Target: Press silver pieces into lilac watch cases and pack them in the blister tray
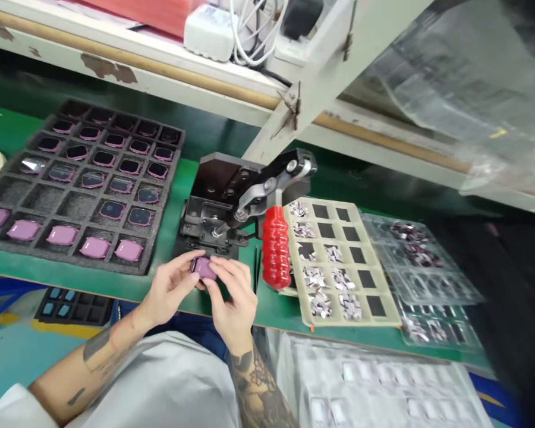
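Between the fingertips of both hands is a small pink watch case, held in front of a black toggle clamp press. My left hand pinches its left side, and my right hand grips it from the right with thumb and fingers. The press has a red ribbed handle that points down, just right of my right hand. To the left, a dark foam tray carries pink watch cases; its front row lies plain pink side up, while the rows behind show dark glass.
Right of the press, a cream compartment tray holds small metallic parts. Clear plastic trays lie beyond it. A white tray sits below the bench edge. A slanted post and shelf edge rise behind the press.
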`<state>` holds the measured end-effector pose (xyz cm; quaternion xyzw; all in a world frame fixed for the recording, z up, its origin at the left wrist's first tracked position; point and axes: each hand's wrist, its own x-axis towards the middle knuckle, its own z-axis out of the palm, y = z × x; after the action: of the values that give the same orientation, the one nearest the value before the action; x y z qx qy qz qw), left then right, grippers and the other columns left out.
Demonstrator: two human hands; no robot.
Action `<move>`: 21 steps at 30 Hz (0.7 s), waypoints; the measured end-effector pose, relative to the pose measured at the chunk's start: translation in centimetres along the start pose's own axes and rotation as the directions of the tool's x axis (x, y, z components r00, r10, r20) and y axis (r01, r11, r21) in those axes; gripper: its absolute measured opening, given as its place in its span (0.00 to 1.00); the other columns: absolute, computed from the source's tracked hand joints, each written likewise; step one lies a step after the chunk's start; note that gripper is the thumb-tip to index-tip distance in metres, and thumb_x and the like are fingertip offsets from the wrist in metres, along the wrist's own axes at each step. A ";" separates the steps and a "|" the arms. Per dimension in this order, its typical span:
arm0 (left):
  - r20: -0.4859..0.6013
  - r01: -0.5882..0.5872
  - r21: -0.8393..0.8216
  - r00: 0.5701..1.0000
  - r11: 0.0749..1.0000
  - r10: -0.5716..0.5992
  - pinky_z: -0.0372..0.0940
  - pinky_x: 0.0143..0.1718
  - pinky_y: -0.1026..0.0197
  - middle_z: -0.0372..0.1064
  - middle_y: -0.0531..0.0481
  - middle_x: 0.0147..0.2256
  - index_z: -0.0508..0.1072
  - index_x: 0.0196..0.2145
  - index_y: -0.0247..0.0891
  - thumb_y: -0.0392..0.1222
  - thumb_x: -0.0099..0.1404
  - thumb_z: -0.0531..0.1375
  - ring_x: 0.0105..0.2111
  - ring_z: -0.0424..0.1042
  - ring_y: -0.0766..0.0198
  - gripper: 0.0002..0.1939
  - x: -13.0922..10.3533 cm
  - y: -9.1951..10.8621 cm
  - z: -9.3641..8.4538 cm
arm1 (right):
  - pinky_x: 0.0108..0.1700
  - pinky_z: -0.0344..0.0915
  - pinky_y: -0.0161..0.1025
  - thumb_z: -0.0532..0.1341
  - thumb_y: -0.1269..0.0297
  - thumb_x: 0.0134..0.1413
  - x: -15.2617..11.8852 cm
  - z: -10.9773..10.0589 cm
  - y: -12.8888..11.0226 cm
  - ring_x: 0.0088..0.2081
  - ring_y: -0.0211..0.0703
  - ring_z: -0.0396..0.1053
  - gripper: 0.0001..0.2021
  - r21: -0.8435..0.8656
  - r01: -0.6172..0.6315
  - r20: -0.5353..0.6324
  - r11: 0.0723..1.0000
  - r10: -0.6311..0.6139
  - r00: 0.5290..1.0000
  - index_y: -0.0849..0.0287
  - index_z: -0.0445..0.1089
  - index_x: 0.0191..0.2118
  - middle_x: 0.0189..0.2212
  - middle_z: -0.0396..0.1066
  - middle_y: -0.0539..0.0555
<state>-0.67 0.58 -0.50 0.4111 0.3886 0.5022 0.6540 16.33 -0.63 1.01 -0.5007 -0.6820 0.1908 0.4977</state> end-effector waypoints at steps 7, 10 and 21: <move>-0.022 0.009 -0.022 1.000 1.000 -0.010 0.84 0.46 0.55 0.87 0.40 0.48 0.80 0.62 0.37 0.50 0.77 0.69 0.43 0.87 0.54 0.22 0.2 0.0 -0.1 | 0.58 0.80 0.56 0.68 0.63 0.72 -0.4 0.9 0.4 0.57 0.55 0.81 0.17 0.148 -0.225 -0.017 0.963 0.230 0.973 0.50 0.78 0.62 0.58 0.80 0.62; 0.016 0.024 -0.002 1.000 1.000 -0.024 0.84 0.46 0.55 0.87 0.40 0.48 0.83 0.56 0.36 0.49 0.76 0.70 0.41 0.87 0.55 0.18 -0.1 0.2 -0.2 | 0.55 0.80 0.50 0.65 0.62 0.74 0.0 0.5 0.3 0.51 0.51 0.82 0.08 0.200 -0.266 0.053 0.943 0.261 0.964 0.52 0.82 0.51 0.48 0.83 0.58; -0.088 -0.059 0.064 0.994 0.996 0.065 0.83 0.47 0.57 0.87 0.44 0.45 0.86 0.51 0.39 0.49 0.77 0.69 0.40 0.87 0.56 0.13 -0.5 -0.6 0.2 | 0.54 0.81 0.53 0.65 0.63 0.74 2.6 -1.4 -0.3 0.50 0.52 0.82 0.07 -0.048 -0.067 0.120 0.997 0.072 0.990 0.51 0.81 0.51 0.47 0.83 0.57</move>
<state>-0.37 -0.02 -0.98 0.4198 0.4197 0.5281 0.6072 17.43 1.21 3.16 -0.5225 -0.6972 0.2233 0.4371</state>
